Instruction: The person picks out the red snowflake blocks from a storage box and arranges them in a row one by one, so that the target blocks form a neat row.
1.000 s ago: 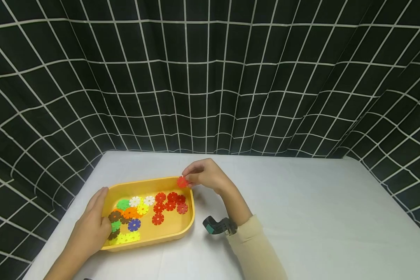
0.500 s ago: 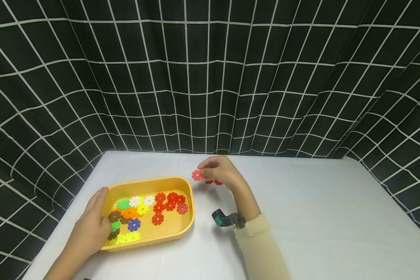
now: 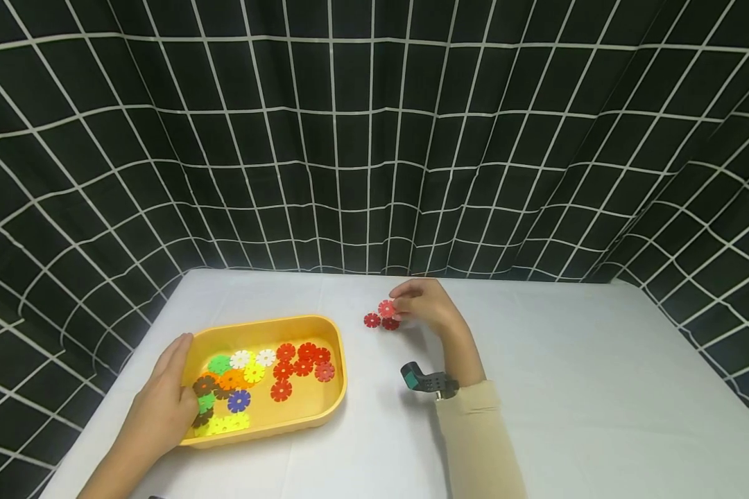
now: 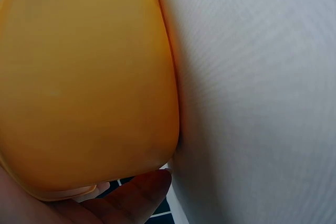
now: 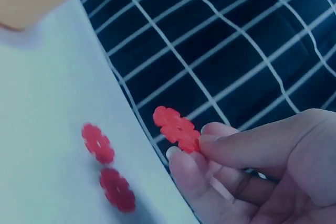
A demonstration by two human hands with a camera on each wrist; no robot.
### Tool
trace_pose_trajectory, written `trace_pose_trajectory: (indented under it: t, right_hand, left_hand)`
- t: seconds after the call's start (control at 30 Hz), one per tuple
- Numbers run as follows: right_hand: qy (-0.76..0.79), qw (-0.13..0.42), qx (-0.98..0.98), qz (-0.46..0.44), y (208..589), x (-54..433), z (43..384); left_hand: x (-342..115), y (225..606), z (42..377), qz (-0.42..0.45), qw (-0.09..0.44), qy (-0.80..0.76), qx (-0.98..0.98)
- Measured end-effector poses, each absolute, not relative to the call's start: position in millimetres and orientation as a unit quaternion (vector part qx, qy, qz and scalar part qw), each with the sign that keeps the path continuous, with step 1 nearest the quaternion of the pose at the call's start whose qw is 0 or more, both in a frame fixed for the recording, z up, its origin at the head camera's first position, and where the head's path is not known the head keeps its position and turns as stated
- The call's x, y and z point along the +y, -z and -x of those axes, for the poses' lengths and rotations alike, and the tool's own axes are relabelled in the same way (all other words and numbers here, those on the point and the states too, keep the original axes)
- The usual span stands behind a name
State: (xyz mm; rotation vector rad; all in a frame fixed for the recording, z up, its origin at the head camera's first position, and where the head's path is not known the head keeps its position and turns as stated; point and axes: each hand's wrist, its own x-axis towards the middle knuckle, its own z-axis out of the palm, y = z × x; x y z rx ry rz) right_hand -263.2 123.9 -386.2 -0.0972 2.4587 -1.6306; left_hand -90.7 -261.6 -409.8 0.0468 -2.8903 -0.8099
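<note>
My right hand (image 3: 427, 303) pinches a red notched plastic disc (image 5: 178, 128) between thumb and fingers, raised above the white table. Close by, two more red discs (image 3: 372, 320) lie side by side on the cloth. With my left hand (image 3: 162, 405) I grip the left end of a yellow tray (image 3: 312, 423), thumb over the rim and fingers outside. In the left wrist view, the tray's outer wall (image 4: 89, 87) hides most of that hand. Inside the tray, several red discs (image 3: 281, 390) are grouped on the right, with green, white, orange, brown, blue and yellow ones on the left.
White cloth (image 3: 568, 388) covers the table. A black curtain with a white grid (image 3: 374, 138) hangs behind it and along both sides. A dark camera mount (image 3: 427, 381) is strapped to my right wrist.
Holding the red disc, my right hand has moved right from the tray's far right corner to beside the two discs on the cloth. The left hand and tray have stayed put.
</note>
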Motion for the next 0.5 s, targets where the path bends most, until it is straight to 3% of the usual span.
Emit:
trace_pose_trajectory:
  t: [0.5]
  right_hand:
    - [0.446,0.080,0.891,-0.040,398.6,144.0,269.0]
  left_hand:
    - [-261.2,408.9,90.3,-0.020,0.062,0.275,-0.959]
